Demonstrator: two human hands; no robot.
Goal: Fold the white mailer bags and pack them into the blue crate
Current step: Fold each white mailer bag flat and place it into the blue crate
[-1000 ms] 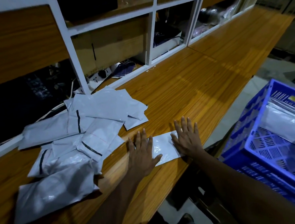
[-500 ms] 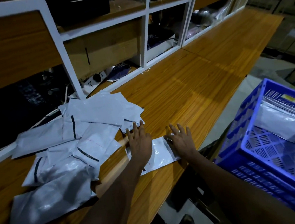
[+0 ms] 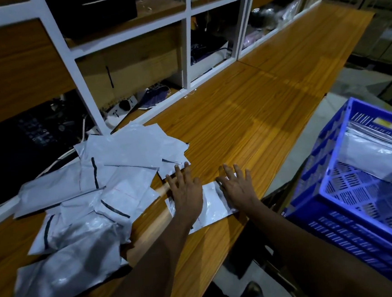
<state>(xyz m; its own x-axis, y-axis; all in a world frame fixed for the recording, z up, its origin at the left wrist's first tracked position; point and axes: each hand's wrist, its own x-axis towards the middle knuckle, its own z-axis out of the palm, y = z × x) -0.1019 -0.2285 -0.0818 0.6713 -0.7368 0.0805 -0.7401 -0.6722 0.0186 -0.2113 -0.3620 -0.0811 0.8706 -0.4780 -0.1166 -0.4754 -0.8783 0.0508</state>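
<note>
blue crate (image 3: 354, 234) holds a white mailer bag (image 3: 376, 158).

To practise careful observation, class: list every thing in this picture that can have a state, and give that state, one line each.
Left hand: open, flat, pressing the mailer bag.
Right hand: open, flat, pressing the same bag.
Mailer bag: lying flat on the wooden bench, near its edge.
Pile of mailer bags: loose, overlapping, unpacked.
Blue crate: open-topped, holding at least one white bag.
</note>
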